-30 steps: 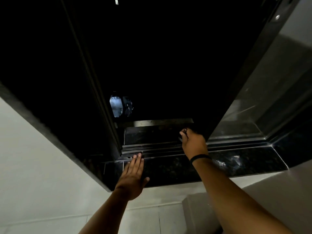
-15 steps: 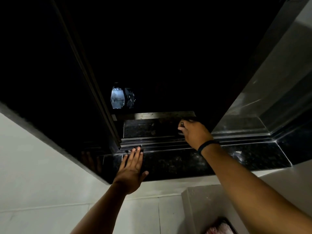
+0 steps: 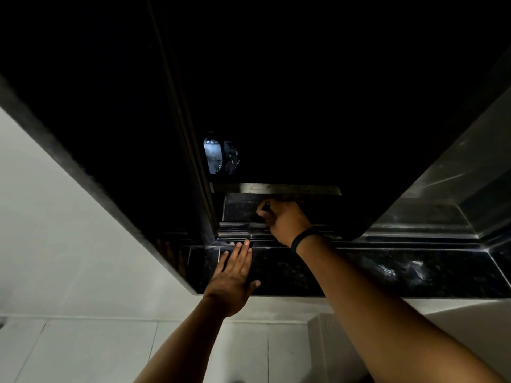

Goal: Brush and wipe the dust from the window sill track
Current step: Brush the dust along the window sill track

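Note:
The window sill track (image 3: 237, 236) runs as dark metal rails along the bottom of the open window, just beyond the black granite sill (image 3: 387, 269). My right hand (image 3: 284, 219), with a black band on its wrist, is over the track. Its fingers are closed on a small dark tool (image 3: 264, 208) that looks like a brush; its bristles are too dark to make out. My left hand (image 3: 232, 280) lies flat on the granite sill with nothing in it. Its fingers are spread and the fingertips touch the nearest rail.
A dark vertical window frame (image 3: 204, 203) stands just left of both hands. Beyond the opening it is black, apart from a small lit patch (image 3: 219, 156). A polished stone side wall (image 3: 456, 175) closes the sill on the right. White wall tiles (image 3: 83, 349) lie below.
My right hand has moved left along the track, closer to the vertical frame, still closed on the dark tool. My left hand stays flat on the sill.

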